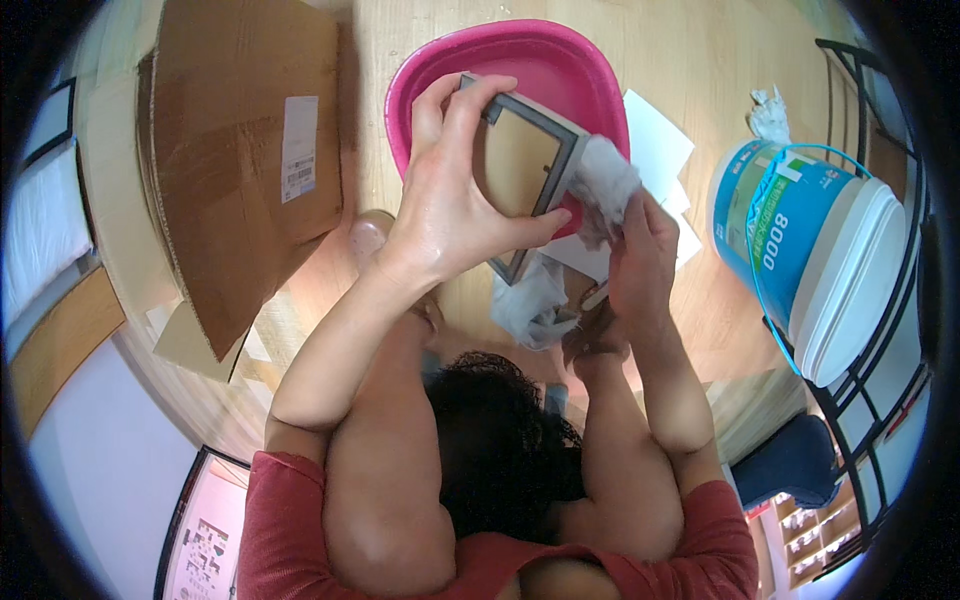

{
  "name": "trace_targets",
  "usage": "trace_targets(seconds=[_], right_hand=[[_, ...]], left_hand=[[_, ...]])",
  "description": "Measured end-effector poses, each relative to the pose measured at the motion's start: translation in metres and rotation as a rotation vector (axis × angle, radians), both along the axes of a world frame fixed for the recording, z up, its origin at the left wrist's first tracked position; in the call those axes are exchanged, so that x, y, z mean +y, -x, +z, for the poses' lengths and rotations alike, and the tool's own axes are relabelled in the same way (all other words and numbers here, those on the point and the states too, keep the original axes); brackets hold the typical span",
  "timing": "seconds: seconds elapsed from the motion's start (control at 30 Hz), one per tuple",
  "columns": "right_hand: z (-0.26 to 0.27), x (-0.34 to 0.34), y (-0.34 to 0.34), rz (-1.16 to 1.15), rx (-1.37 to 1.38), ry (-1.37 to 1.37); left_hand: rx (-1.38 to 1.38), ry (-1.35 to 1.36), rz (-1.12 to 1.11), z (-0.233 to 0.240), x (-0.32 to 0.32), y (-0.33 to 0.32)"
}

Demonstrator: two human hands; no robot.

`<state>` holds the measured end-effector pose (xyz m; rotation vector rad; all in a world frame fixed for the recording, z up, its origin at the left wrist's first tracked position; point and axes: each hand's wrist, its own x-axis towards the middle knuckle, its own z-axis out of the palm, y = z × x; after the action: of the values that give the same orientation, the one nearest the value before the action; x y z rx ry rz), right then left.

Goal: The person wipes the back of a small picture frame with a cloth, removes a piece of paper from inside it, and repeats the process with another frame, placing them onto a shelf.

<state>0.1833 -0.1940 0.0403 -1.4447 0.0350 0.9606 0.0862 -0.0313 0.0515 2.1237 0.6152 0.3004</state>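
Observation:
My left hand (450,180) grips a rectangular frame (566,161) with a grey border and a tan back panel, thumb on one long edge and fingers over the opposite one. Between the fingers of my right hand (645,255) is a wad of white fibre (606,176), pressed against the frame's right side. Both are held over the near part of a pink plastic basin (555,64) on the floor. A second clump of white fibre (529,304) lies on the floor below the frame, close to my foot.
At the left stands a cardboard box (240,150) with open flaps and a printed label. Sheets of white paper (656,142) lie right of the basin. A blue and white lidded bucket (795,232) with a handle and a crumpled white wad (768,116) sit farther right, near a black metal rack (855,397).

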Motion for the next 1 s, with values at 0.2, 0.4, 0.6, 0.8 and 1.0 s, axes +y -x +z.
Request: trace_targets(seconds=[0.2,0.4,0.6,0.8,1.0], right_hand=[[-0.005,0.017,-0.001,0.002,0.087,-0.067],[-0.007,0.005,-0.018,0.059,-0.058,0.042],[-0.005,0.012,-0.028,0.206,-0.216,0.024],[-0.014,0.008,-0.006,0.310,-0.587,0.250],[-0.033,-0.018,0.009,0.304,-0.413,0.239]], left_hand=[[0.120,-0.027,0.071,-0.009,-0.023,-0.006],[0.094,0.171,0.162,0.001,-0.010,-0.005],[0.145,0.503,0.070,-0.006,0.016,-0.016],[-0.088,0.393,0.295,-0.012,0.014,-0.016],[-0.179,0.363,0.521,-0.032,0.029,-0.012]])
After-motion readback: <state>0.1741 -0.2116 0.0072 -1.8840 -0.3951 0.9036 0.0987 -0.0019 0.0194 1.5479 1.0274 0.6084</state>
